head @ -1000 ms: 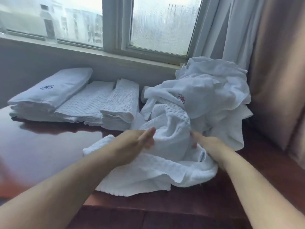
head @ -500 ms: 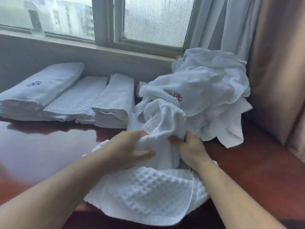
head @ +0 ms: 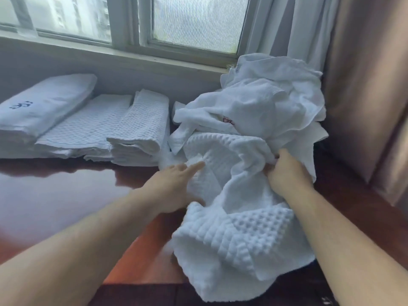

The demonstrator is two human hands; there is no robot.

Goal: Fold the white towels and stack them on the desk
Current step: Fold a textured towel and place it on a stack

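Note:
A crumpled white waffle-weave towel (head: 240,235) lies on the dark red desk (head: 66,195) and hangs over its front edge. My right hand (head: 284,171) grips a bunched fold at the towel's upper right. My left hand (head: 176,184) lies with straight fingers against the towel's left side. Behind it rises a heap of unfolded white towels (head: 265,102), one with a red mark. Folded towels stand in stacks at the back left: a waffle stack (head: 141,131), a flatter waffle stack (head: 88,131) and a smooth stack with blue embroidery (head: 42,107).
A window sill (head: 132,54) runs behind the desk. A white sheer curtain (head: 287,27) and a brown curtain (head: 371,85) hang at the right, close to the towel heap. Glossy desk surface shows at the left front.
My left hand has let go of the towel and now lies flat with straight fingers. My right hand has moved right and up with its bunched fold. The towel has slid nearer and over the desk edge.

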